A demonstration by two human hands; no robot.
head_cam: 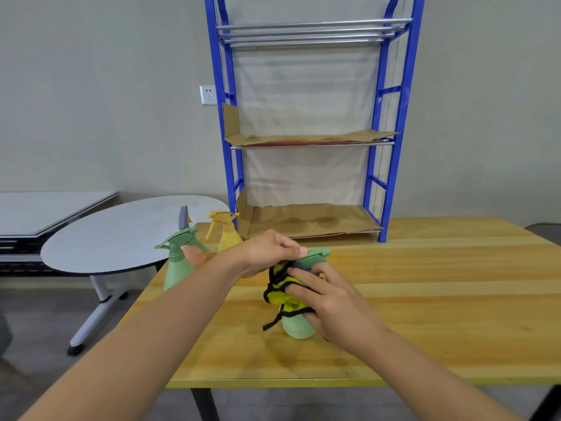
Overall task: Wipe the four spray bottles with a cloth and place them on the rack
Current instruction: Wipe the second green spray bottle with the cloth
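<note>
A light green spray bottle [299, 327] stands on the wooden table [425, 284]. My left hand [267, 252] grips its green spray head from above. My right hand [328, 296] presses a yellow cloth with black trim [280, 288] around the bottle's neck and upper body. At the table's left corner stand three more bottles: a green one [177, 265], a pink one [195, 253] mostly hidden behind it, and a yellow one [226, 235]. The blue rack [391, 165] stands at the table's back, its shelves lined with cardboard and bare of bottles.
A round white table [115, 235] on a wheeled leg sits to the left, beside the wooden table. White boards [45, 211] are stacked further left. A wall socket [208, 94] is left of the rack.
</note>
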